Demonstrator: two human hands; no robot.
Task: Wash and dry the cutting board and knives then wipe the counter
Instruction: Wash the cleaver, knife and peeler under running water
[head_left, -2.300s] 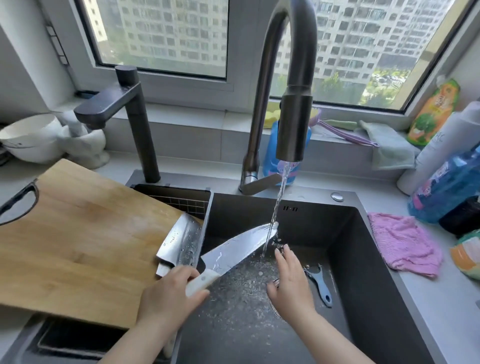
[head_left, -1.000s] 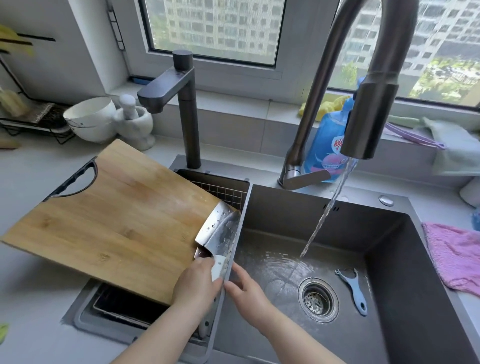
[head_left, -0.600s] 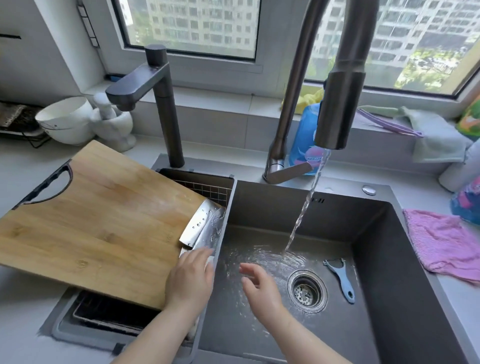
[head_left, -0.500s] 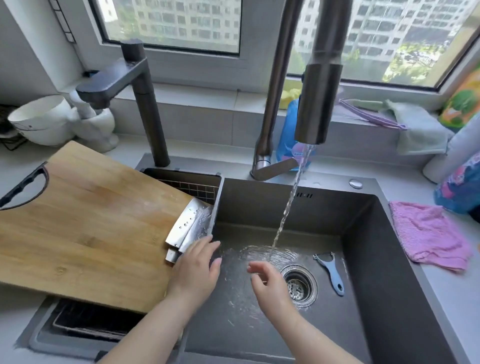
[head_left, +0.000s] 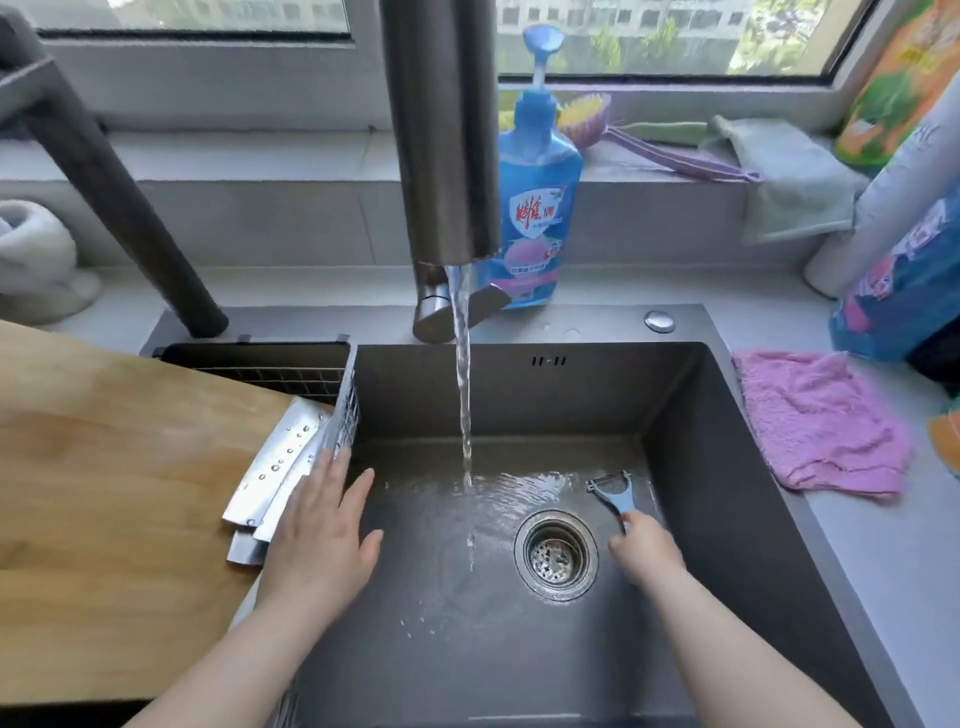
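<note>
A wooden cutting board (head_left: 114, 493) lies across the left of the dark sink (head_left: 696, 467). Wet knife blades (head_left: 272, 467) lie stacked on the board's right edge. My left hand (head_left: 322, 530) rests flat with straight fingers beside and partly over the blades, at the sink's divider. My right hand (head_left: 644, 548) is down in the basin and pinches the handle of a blue peeler (head_left: 613, 491) lying right of the drain (head_left: 556, 553). Water runs from the faucet (head_left: 447, 130) into the basin.
A pink cloth (head_left: 815, 421) lies on the counter right of the sink. A blue soap bottle (head_left: 537, 197), a brush and a green cloth (head_left: 789, 176) sit on the sill behind. A second dark tap (head_left: 104, 182) stands at the back left. Bottles crowd the right counter.
The white-handled knife went from under the water onto the board with the others. My left hand let it go and now lies flat there. My right hand reached right and took the peeler's handle.
</note>
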